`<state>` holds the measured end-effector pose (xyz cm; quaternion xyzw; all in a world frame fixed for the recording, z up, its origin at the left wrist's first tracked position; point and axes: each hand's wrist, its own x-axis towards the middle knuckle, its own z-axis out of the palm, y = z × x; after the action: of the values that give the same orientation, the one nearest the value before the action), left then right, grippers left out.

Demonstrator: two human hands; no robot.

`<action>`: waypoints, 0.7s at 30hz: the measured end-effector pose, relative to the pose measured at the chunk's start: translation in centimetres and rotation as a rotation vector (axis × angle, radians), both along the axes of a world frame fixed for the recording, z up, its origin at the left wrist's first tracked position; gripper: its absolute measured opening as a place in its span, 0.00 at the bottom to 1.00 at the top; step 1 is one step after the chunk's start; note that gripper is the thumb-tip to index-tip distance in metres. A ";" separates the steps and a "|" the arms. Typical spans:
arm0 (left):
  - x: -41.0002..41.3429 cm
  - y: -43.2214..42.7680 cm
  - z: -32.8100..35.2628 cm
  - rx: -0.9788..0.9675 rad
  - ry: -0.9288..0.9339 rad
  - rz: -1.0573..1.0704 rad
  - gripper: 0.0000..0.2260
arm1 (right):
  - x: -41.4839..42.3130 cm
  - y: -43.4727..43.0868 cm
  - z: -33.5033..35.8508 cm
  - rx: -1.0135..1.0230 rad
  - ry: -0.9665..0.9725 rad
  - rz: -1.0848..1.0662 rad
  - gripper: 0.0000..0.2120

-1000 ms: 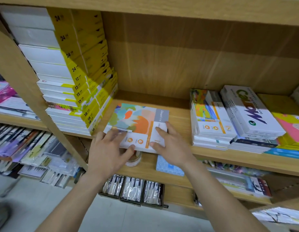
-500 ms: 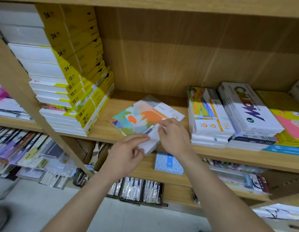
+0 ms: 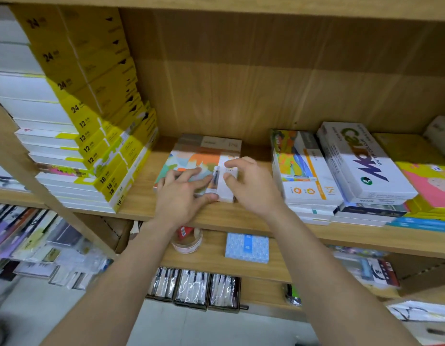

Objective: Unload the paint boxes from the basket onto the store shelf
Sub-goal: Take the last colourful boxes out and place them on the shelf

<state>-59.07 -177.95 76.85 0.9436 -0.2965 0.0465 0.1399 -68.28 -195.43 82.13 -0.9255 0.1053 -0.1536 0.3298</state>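
Pale wood frames the store shelf (image 3: 241, 221) on which a paint box (image 3: 206, 158) with a patchwork cover is being squared up, lying flat between a yellow stack (image 3: 104, 151) beyond the left hand and a white stack (image 3: 308, 176) beyond the right hand. The left hand (image 3: 181, 196) is spread flat on the near part of the cover, thumb hooked against the box's front edge; the right hand (image 3: 251, 186) is half-curled and loose at the near right corner, gripping nothing that can be seen. The step would best be finished by pressing lightly and sliding the box straight back until its front edge runs parallel with the shelf lip — well clear of the neighbouring piles. The basket is nowhere in view, so how many boxes remain cannot be judged. Lettering on the cover is too blurred to read, and the box's far end is dimmed by shadow.
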 end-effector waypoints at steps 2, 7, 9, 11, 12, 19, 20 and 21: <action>0.6 -1.0 0.1 0.023 0.040 0.014 0.32 | -4.2 -0.9 0.0 -0.111 -0.166 -0.090 0.17; -2.6 -2.6 0.5 -0.192 0.030 -0.080 0.26 | -11.8 -5.3 -1.5 -0.314 -0.204 -0.242 0.21; -5.5 -5.4 0.8 -0.302 0.099 -0.244 0.31 | -13.6 -7.2 -2.0 -0.299 -0.187 -0.277 0.20; -8.2 -8.6 0.7 -0.329 0.217 -0.351 0.41 | -15.2 -8.7 -2.2 -0.295 -0.222 -0.306 0.19; -9.1 -10.1 0.5 -0.323 0.258 -0.374 0.46 | -16.1 -9.4 -2.2 -0.291 -0.243 -0.322 0.18; -7.6 -14.5 -1.0 -0.354 0.211 -0.315 0.46 | -19.2 -12.2 -2.8 -0.317 -0.363 -0.503 0.19; -7.4 -14.6 -1.1 -0.353 0.200 -0.302 0.47 | -19.3 -12.9 -2.6 -0.360 -0.363 -0.525 0.21; -7.5 -14.4 -0.9 -0.362 0.215 -0.287 0.48 | -19.2 -13.5 -2.3 -0.411 -0.343 -0.532 0.23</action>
<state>-66.54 -192.40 75.91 0.8509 -0.3975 -0.0222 0.3427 -87.44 -208.92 79.86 -0.8735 0.2523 -0.4044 0.0988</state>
